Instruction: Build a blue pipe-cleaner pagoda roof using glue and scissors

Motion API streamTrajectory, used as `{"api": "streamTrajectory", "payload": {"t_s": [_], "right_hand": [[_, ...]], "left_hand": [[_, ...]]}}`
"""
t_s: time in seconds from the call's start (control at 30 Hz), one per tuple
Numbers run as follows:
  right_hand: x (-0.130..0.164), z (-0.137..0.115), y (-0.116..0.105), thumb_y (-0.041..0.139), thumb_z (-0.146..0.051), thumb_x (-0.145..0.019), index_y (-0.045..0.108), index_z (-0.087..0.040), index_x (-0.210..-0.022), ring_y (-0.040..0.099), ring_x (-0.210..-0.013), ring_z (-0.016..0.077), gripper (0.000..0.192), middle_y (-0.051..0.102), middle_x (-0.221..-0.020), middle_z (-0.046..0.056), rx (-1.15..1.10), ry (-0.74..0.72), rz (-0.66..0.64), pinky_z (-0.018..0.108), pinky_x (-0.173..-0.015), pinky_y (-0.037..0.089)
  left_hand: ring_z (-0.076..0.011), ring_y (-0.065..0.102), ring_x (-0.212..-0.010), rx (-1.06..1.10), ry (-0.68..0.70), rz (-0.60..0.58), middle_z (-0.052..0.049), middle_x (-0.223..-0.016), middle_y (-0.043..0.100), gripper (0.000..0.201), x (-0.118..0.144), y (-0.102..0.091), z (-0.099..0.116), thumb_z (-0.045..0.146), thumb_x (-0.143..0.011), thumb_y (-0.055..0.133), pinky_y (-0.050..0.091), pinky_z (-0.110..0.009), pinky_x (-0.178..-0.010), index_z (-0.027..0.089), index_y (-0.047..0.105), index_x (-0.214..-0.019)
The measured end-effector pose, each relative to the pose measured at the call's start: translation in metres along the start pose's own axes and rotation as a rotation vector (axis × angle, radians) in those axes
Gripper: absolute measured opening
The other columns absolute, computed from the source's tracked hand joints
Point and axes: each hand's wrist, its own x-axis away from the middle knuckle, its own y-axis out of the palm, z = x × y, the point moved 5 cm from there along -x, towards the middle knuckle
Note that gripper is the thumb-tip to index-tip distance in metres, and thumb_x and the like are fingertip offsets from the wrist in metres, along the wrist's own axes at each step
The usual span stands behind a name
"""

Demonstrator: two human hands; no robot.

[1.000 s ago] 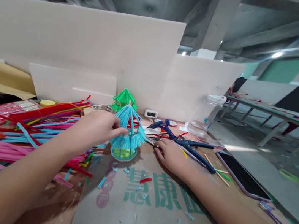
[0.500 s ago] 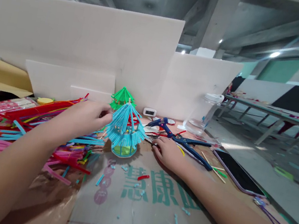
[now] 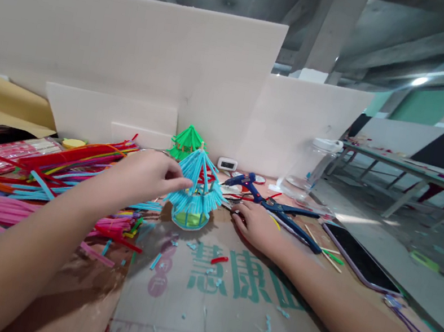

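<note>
Your left hand point(image 3: 147, 176) slid back onto the blue pagoda point(image 3: 196, 193), fingertips pinching its roof edge. Your right hand point(image 3: 256, 226) stays flat and loose just right of it. A glue gun point(image 3: 267, 200) lies right of the pagoda, pipe cleaners point(image 3: 51, 182) piled left.

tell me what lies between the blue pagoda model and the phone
In the head view, the right hand and the blue glue gun lie between the blue pagoda model and the phone.

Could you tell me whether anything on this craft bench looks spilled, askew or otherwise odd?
Yes: short blue snippets lie scattered over the cardboard sheet in front of the blue pavilion model, which the left hand touches. The pipe-cleaner pile sprawls untidily. Nothing looks broken.
</note>
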Motion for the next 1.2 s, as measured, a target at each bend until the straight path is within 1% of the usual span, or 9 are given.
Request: {"api": "streamTrajectory", "payload": {"t_s": [0.17, 0.23, 0.33, 0.43, 0.57, 0.83, 0.97, 1.07, 1.2], "right_hand": [[0.000, 0.000, 0.000, 0.045, -0.029, -0.095, 0.065, -0.018, -0.102, 0.059, -0.094, 0.0210, 0.024, 0.066, -0.099, 0.009, 0.000, 0.006, 0.001, 0.031, -0.083, 0.040], [0.001, 0.000, -0.001, 0.045, -0.029, -0.095, 0.065, -0.018, -0.102, 0.059, -0.094, 0.0209, 0.024, 0.066, -0.099, 0.009, 0.001, 0.006, 0.004, 0.031, -0.084, 0.040], [0.001, 0.000, -0.001, 0.046, -0.028, -0.095, 0.066, -0.018, -0.102, 0.059, -0.094, 0.0209, 0.024, 0.067, -0.101, 0.009, 0.008, 0.008, 0.007, 0.032, -0.084, 0.040], [0.001, 0.001, 0.000, 0.046, -0.027, -0.094, 0.066, -0.018, -0.103, 0.060, -0.095, 0.0216, 0.024, 0.068, -0.100, 0.009, 0.018, 0.010, 0.016, 0.032, -0.086, 0.041], [0.001, 0.002, 0.002, 0.047, -0.028, -0.094, 0.067, -0.018, -0.103, 0.060, -0.098, 0.0223, 0.024, 0.068, -0.102, 0.009, 0.008, 0.022, 0.018, 0.033, -0.089, 0.041], [0.003, 0.000, -0.004, 0.047, -0.028, -0.094, 0.067, -0.018, -0.103, 0.060, -0.100, 0.0229, 0.024, 0.068, -0.102, 0.009, -0.011, 0.033, 0.020, 0.035, -0.092, 0.041], [0.003, -0.002, -0.005, 0.046, -0.027, -0.094, 0.067, -0.018, -0.104, 0.060, -0.100, 0.0235, 0.025, 0.068, -0.103, 0.010, -0.004, 0.027, 0.022, 0.036, -0.090, 0.041], [0.003, -0.002, -0.004, 0.046, -0.027, -0.094, 0.067, -0.018, -0.104, 0.060, -0.100, 0.0233, 0.024, 0.068, -0.103, 0.010, -0.005, 0.027, 0.019, 0.036, -0.090, 0.041], [0.002, -0.001, -0.003, 0.046, -0.028, -0.094, 0.066, -0.018, -0.103, 0.060, -0.098, 0.0228, 0.024, 0.068, -0.101, 0.009, -0.001, 0.017, 0.026, 0.035, -0.089, 0.041]], "left_hand": [[-0.0193, 0.061, -0.066, -0.004, 0.001, -0.040, -0.005, -0.076, 0.072, 0.040, -0.005, 0.024, 0.008, 0.053, -0.085, 0.049, 0.031, -0.029, -0.058, 0.022, 0.072, -0.076], [-0.0201, 0.061, -0.068, -0.009, -0.009, -0.012, -0.006, -0.079, 0.073, 0.037, -0.009, 0.027, 0.005, 0.049, -0.085, 0.048, 0.032, -0.029, -0.059, 0.022, 0.073, -0.079], [-0.0194, 0.060, -0.065, 0.047, -0.044, 0.001, -0.004, -0.072, 0.070, 0.035, -0.018, 0.028, -0.008, 0.048, -0.083, 0.050, 0.033, -0.029, -0.058, 0.021, 0.072, -0.078], [-0.0184, 0.060, -0.066, 0.338, -0.086, -0.058, -0.003, -0.073, 0.069, 0.035, -0.027, 0.034, -0.025, 0.051, -0.080, 0.056, 0.038, -0.027, -0.059, 0.019, 0.071, -0.079], [-0.0150, 0.056, -0.060, 0.711, -0.229, -0.051, -0.002, -0.076, 0.069, 0.045, -0.036, 0.045, -0.048, 0.056, -0.070, 0.067, 0.039, -0.025, -0.053, 0.018, 0.068, -0.094], [-0.0074, 0.048, -0.055, 1.075, -0.278, -0.164, 0.002, -0.072, 0.060, 0.038, -0.041, 0.071, -0.052, 0.046, -0.070, 0.073, 0.030, -0.020, -0.048, 0.017, 0.059, -0.090], [-0.0073, 0.046, -0.054, 1.010, -0.219, -0.168, 0.002, -0.072, 0.060, 0.039, -0.040, 0.067, -0.048, 0.049, -0.072, 0.071, 0.031, -0.021, -0.049, 0.017, 0.060, -0.091], [-0.0109, 0.050, -0.059, 0.815, -0.162, -0.170, 0.000, -0.076, 0.064, 0.041, -0.036, 0.054, -0.046, 0.054, -0.073, 0.068, 0.037, -0.023, -0.054, 0.017, 0.064, -0.091], [-0.0178, 0.060, -0.075, 0.545, -0.067, -0.226, -0.002, -0.085, 0.069, 0.039, -0.030, 0.037, -0.047, 0.055, -0.076, 0.063, 0.042, -0.026, -0.067, 0.019, 0.069, -0.091]]}}
